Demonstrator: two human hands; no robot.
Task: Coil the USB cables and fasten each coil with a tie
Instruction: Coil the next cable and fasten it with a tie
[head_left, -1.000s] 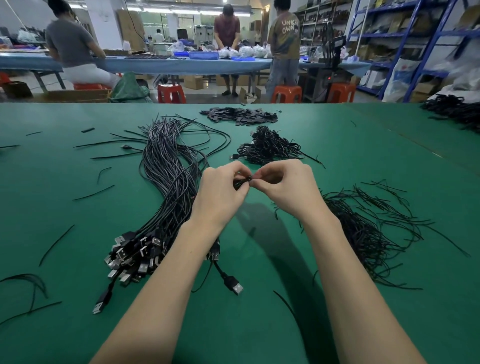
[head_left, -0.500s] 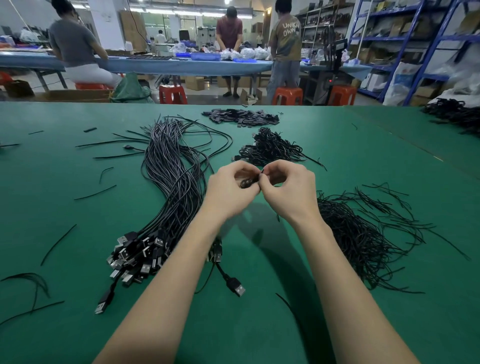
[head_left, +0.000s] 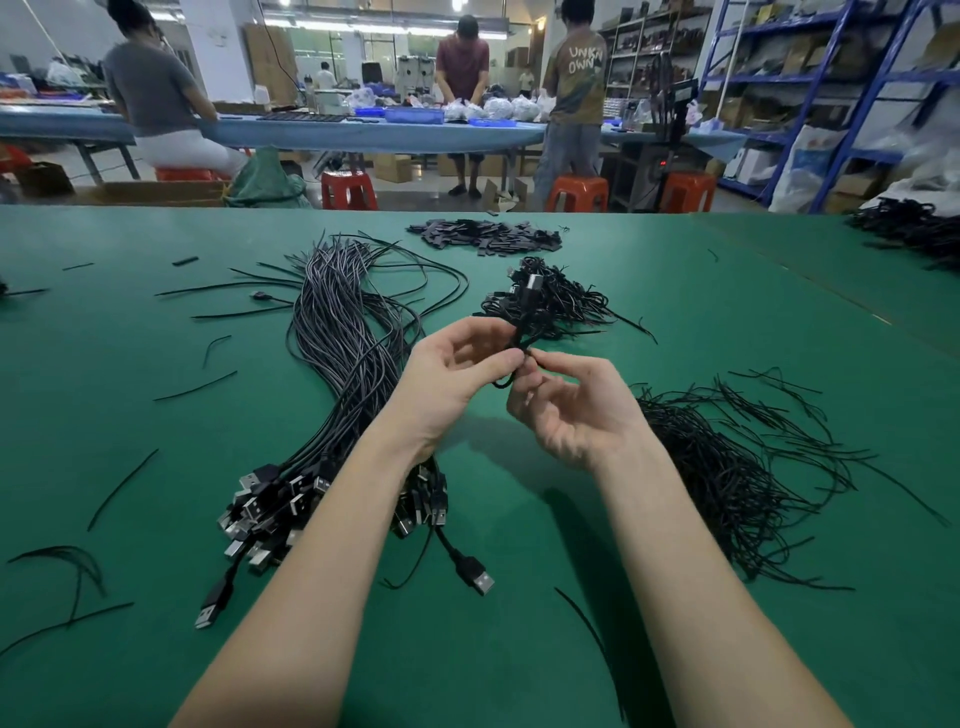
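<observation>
The work surface is a green table. Behind it stands a long blue table with three red stools near it. Blue shelving with boxes fills the right side. Three people work there.

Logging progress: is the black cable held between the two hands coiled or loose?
Coiled: the short black cable bundle stands as a tight bunch pinched by the left hand and right hand. Whether its tie is fastened, cannot tell.
</observation>
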